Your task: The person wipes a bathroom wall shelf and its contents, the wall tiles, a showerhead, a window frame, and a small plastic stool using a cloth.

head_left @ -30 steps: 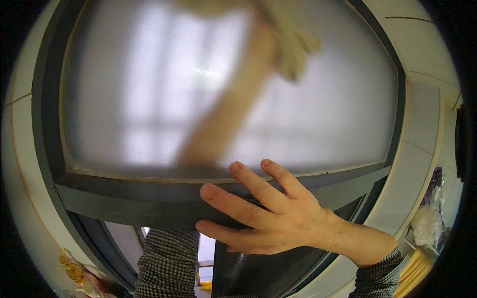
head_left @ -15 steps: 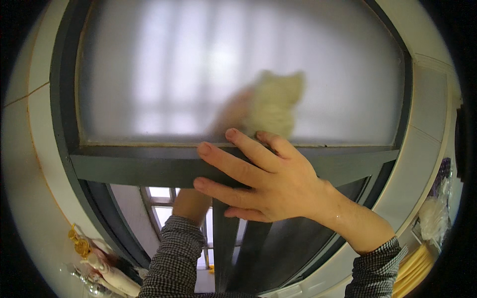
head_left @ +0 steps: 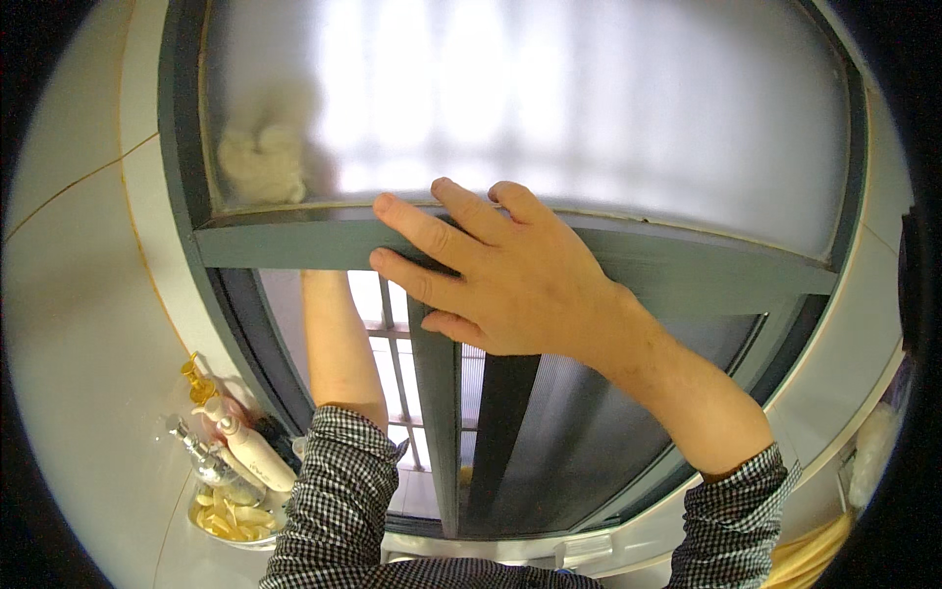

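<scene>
A frosted glass pane fills the upper part of a dark grey window frame. Behind the pane, at its lower left corner, a pale cloth shows blurred, pressed near the glass. My left forearm reaches up through the opening under the crossbar. The left hand is only a faint shape beside the cloth and seems to hold it; its fingers are hidden. My right hand lies on the near side of the crossbar, fingers spread, some fingertips on the pane's lower edge.
Several pump bottles and a bowl of yellowish pieces stand at lower left, near my left sleeve. White tiled walls flank the frame. A dark mesh panel is below the crossbar. A yellow cloth hangs at lower right.
The cloth has moved left behind the glass, from mid-pane to its lower left corner, with my left arm. My right hand stays on the crossbar. The view has shifted.
</scene>
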Demonstrator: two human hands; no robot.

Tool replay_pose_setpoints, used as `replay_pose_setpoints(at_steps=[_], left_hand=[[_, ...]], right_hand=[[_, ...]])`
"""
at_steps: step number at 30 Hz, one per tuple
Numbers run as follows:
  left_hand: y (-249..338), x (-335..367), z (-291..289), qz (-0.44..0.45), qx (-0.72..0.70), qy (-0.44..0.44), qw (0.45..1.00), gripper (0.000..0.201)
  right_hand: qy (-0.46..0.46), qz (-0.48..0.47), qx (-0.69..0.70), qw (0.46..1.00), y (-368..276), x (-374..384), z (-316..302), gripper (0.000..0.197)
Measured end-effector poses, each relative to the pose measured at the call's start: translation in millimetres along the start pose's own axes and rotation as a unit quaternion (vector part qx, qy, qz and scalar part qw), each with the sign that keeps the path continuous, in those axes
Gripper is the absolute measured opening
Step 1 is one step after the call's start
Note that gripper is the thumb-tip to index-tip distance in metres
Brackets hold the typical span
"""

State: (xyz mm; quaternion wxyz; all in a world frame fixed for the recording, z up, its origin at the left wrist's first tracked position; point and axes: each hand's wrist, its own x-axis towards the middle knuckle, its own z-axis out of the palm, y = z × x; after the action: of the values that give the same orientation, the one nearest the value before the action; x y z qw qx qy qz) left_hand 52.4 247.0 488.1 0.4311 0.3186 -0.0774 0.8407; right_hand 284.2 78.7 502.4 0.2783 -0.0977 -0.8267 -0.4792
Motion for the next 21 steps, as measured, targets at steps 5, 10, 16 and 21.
replay_pose_setpoints(at_steps=[5,10,16,21], left_hand=[[-11.1,7.1,2.6,-0.050,-0.057,-0.064,0.995,0.028],[-14.4,5.6,2.9,-0.102,-0.098,-0.135,0.981,0.028],[-17.6,-13.8,8.6,-0.169,-0.129,-0.256,0.943,0.028],[-9.9,-56.4,-5.9,-0.199,-0.117,-0.118,0.966,0.027]], right_hand=[[0.012,0.013,0.000,1.000,-2.1,-0.7,0.7,0.048],[0.010,0.014,-0.012,1.000,-4.5,0.3,-4.5,0.045],[0.031,0.027,-0.052,0.998,4.1,-8.4,-13.4,0.047],[0.048,0.037,0.028,0.998,-6.3,-2.0,-2.7,0.046]])
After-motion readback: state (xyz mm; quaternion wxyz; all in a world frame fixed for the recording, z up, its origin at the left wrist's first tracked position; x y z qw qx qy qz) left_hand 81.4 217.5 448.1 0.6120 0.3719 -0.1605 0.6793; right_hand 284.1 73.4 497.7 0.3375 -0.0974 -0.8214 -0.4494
